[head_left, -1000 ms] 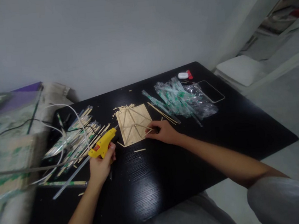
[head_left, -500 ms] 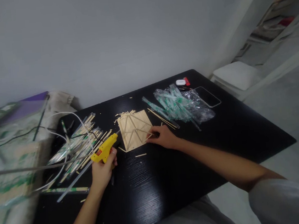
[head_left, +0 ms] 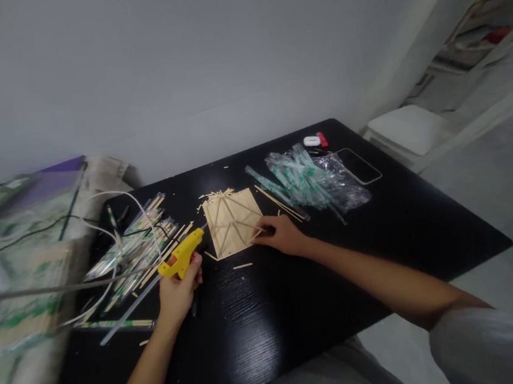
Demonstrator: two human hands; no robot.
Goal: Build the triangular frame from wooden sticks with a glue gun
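My left hand [head_left: 177,296] is closed around the handle of a yellow hot glue gun [head_left: 184,253]. The gun's nozzle points up and right, close to the left edge of a flat panel of pale wooden sticks [head_left: 225,244]. Sticks lie across this panel as slanting braces. At the panel's lower right edge, my right hand [head_left: 282,234] has its fingertips pinched on a thin wooden stick [head_left: 257,234]; part of the stick is hidden by the fingers. Short cut stick pieces [head_left: 215,195] lie heaped at the panel's far edge.
Wrapped bundles of sticks [head_left: 139,259] and a white cable [head_left: 137,205] lie at the left. On the right are crumpled plastic wrappers [head_left: 300,175], a phone [head_left: 358,166] and a white case [head_left: 311,141]. A white stool [head_left: 406,129] stands beyond the black table [head_left: 322,295].
The view has shifted very slightly. Both hands, the glue gun and the panel keep the same places relative to one another.
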